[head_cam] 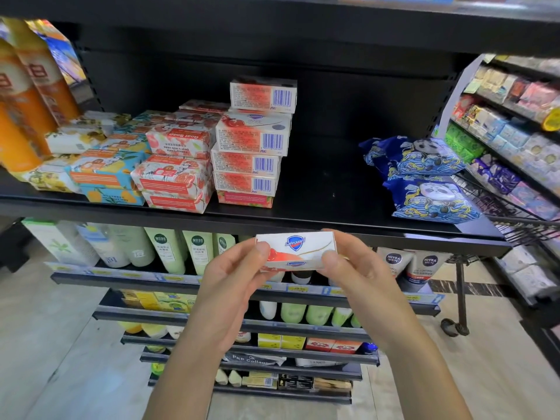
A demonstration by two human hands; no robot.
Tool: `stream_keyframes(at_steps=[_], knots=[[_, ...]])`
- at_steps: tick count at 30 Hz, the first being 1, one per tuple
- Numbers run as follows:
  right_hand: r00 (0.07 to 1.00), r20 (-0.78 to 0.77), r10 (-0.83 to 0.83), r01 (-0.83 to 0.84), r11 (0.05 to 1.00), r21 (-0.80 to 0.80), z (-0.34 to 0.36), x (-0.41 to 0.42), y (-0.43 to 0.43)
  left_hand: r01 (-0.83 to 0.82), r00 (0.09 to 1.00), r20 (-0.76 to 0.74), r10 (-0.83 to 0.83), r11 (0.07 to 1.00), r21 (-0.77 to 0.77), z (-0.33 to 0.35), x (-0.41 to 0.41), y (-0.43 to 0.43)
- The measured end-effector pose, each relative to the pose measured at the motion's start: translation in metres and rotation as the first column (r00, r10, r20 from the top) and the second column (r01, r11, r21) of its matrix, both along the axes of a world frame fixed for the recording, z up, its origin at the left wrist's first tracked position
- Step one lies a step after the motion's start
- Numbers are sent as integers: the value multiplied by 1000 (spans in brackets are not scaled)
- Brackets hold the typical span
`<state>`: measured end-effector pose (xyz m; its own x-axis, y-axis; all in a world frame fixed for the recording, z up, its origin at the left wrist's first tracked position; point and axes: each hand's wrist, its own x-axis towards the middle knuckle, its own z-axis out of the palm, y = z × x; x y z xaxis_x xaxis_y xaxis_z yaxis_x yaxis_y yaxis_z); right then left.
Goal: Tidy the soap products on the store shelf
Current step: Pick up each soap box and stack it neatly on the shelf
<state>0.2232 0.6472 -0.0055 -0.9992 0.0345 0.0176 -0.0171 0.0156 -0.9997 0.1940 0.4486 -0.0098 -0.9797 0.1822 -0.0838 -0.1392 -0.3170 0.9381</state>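
A white and red Safeguard soap box is held in front of the shelf edge, label facing me. My left hand pinches its left end and my right hand pinches its right end. On the black shelf stands a stack of matching Safeguard boxes, barcodes facing out, the top one sitting further back. To the left of that stack lie piles of red Goat Soap bars, blue and orange soap bars and yellow-patterned soap bars.
Orange bottles stand at the shelf's far left. Blue panda-print packs lie at its right end. Bare black shelf lies between the Safeguard stack and those packs. Lower shelves hold bottles and Nivea tubes. A wire cart stands right.
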Motion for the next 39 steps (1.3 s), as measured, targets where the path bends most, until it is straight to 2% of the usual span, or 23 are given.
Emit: stream_keyframes(at_steps=[3, 12, 19, 25, 30, 34, 39], knots=[[994, 92, -53, 54, 999, -5, 0, -2, -2, -11, 1000, -6, 11, 1000, -4, -2, 0, 0], [989, 121, -84, 91, 994, -52, -1, -4, -6, -25, 1000, -9, 25, 1000, 4, -2, 0, -1], [997, 41, -71, 76, 989, -129, -5, -6, 2, -27, 1000, 8, 27, 999, 25, 1, 0, 0], [992, -114, 46, -58, 993, -102, -5, -6, 7, -56, 993, 105, 44, 992, 115, 1, -2, -1], [984, -141, 104, -121, 986, -113, -7, -8, 7, -17, 998, 64, 13, 998, 60, -1, -4, -4], [992, -86, 87, -92, 994, -58, -4, -7, 5, 1, 999, 34, -1, 1000, 19, -3, -5, -6], [996, 52, -67, 68, 998, -16, -2, -9, -2, 2, 1000, 14, -2, 1000, -27, -5, -3, -5]])
